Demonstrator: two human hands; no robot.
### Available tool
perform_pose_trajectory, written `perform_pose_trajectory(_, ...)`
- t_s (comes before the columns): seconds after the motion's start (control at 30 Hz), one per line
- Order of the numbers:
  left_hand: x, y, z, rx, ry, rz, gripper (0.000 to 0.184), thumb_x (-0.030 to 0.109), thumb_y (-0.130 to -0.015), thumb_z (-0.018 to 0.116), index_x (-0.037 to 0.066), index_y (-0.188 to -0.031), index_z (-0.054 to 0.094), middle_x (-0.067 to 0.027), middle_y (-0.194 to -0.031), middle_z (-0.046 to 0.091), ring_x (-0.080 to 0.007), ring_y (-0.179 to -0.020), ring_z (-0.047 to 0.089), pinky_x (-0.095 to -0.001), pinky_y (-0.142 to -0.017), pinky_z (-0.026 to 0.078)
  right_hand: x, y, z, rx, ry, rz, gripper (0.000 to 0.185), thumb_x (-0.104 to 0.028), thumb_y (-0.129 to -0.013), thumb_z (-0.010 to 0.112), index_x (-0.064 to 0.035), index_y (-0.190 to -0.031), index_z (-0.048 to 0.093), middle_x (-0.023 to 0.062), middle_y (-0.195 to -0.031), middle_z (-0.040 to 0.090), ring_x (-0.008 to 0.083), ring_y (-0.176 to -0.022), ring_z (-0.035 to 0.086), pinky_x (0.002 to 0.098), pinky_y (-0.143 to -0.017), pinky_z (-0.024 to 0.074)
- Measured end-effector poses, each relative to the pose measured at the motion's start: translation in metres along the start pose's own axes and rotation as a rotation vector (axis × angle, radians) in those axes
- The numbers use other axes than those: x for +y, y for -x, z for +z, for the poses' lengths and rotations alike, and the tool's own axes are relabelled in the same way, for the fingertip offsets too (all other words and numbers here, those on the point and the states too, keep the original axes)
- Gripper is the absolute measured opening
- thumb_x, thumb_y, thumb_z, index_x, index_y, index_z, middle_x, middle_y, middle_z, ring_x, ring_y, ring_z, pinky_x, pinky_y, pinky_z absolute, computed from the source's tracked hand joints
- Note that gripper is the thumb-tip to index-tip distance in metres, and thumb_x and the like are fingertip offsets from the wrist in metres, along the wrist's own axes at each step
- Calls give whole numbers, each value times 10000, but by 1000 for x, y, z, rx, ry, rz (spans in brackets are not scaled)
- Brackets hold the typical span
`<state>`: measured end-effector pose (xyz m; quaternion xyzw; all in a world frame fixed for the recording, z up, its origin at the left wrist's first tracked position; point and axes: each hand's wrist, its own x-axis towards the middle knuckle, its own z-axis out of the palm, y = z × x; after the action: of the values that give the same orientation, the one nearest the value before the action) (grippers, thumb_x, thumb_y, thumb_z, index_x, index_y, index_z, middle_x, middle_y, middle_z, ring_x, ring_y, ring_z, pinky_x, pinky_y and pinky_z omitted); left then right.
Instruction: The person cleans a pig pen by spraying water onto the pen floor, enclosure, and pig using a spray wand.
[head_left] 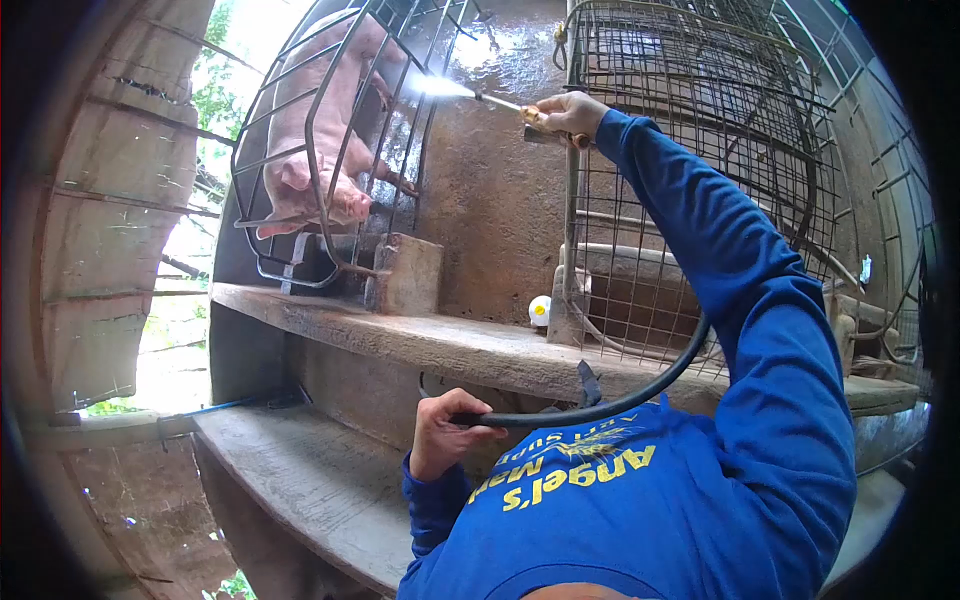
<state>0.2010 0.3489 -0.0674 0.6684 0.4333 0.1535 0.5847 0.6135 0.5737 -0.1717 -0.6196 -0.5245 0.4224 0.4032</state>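
Spray wand, slim and pale metal with a brass-coloured fitting (497, 102), sits at top centre of the frame, tip aimed left. I see a bright white jet of spray (440, 87) leaving the tip, toward the bars at upper left. Right hand (572, 113) is closed around the brass-coloured end; I cannot tell how each finger lies. Left hand (450, 430), lower centre, has its fingers wrapped around a thick black rubber hose (600, 408), which curves right and up past the blue long-sleeved shirt with yellow lettering (640, 500). Around the wand: brown, wet-looking concrete floor (490, 200), shiny near the top edge. Upper left, I note a pink pig (315, 130) inside a crate of grey metal bars (318, 190), its snout toward a rough concrete block (412, 275). Upper right, a rusty wire-mesh panel (690, 130) stands just beside the right hand. Mid-frame, a small white rounded object with a yellow mark (540, 311) rests near a long rough concrete ledge (430, 345). Far left, weathered tan panels (120, 240) with daylight and green leaves showing beside them.
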Motion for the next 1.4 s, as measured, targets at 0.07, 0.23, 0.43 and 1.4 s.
perform_pose_trajectory(0.07,-5,3,0,18,41,-3,244,-48,-576,753,16,-711,561,-68,-672,623,-101,-627,599,-216,-581,484,1,-1,5,59,-49,-25,364,-245,-802,598,-99,-1134,565,26,-752,579,66,-460,460,199,-384,415)
perform_pose_trajectory(0.23,-6,7,2,41,9,24,254,26,-566,796,14,-706,584,-52,-662,629,-73,-622,587,-201,-559,462,1,4,11,30,-14,-2,370,-242,-803,583,-94,-1141,559,41,-797,596,72,-520,490,220,-398,426)
perform_pose_trajectory(0.43,-6,11,0,36,-11,-5,250,11,-568,791,12,-704,582,-54,-662,628,-72,-631,589,-201,-565,464,-33,29,13,-29,23,104,436,-155,-783,590,-23,-1189,503,87,-955,613,110,-787,571,227,-692,464)
perform_pose_trajectory(1.4,-17,20,-21,243,61,-34,219,6,-592,778,6,-699,587,-50,-663,630,-79,-624,591,-200,-570,458,-35,-48,11,295,19,101,355,-228,-795,588,-47,-1100,578,26,-754,597,70,-581,507,222,-510,418)
